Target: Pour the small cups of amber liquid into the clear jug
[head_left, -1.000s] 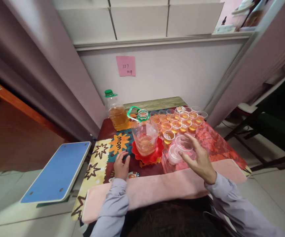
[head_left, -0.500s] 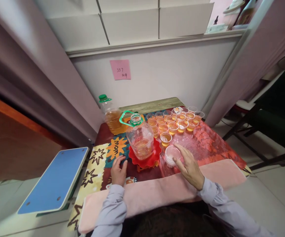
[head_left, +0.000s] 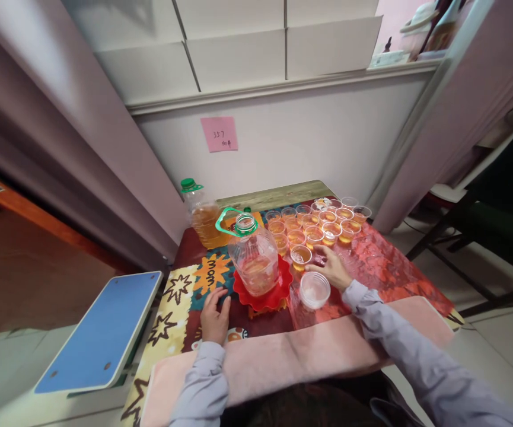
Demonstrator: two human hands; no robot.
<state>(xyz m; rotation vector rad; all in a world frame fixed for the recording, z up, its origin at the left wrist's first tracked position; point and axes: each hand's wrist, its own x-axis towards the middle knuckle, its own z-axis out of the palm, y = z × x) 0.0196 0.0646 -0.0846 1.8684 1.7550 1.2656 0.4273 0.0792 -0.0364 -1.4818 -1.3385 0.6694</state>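
Note:
My left hand [head_left: 215,315] rests on the patterned tablecloth, left of the red scalloped dish [head_left: 288,286], its fingers loosely apart and holding nothing. On that dish stands a large clear plastic jug [head_left: 256,261] with a green handle, uncapped, with a little liquid low inside. My right hand [head_left: 333,270] reaches over the table, thumb and fingers spread just right of the nearest cup of amber liquid [head_left: 301,257]. Whether a fingertip touches that cup I cannot tell. Just below this hand sits a stack of clear plastic cups [head_left: 314,290].
Several filled cups [head_left: 314,236] stand in close rows toward the back. A second jug of amber liquid [head_left: 207,225], green-capped, is at the back left. Pink padding [head_left: 283,356] lines the near edge. A blue board [head_left: 100,332] lies left, a dark chair [head_left: 500,207] right.
My right hand has moved forward from the cup stack to beside the nearest filled cup. My left hand stays on the tablecloth. The view has shifted slightly.

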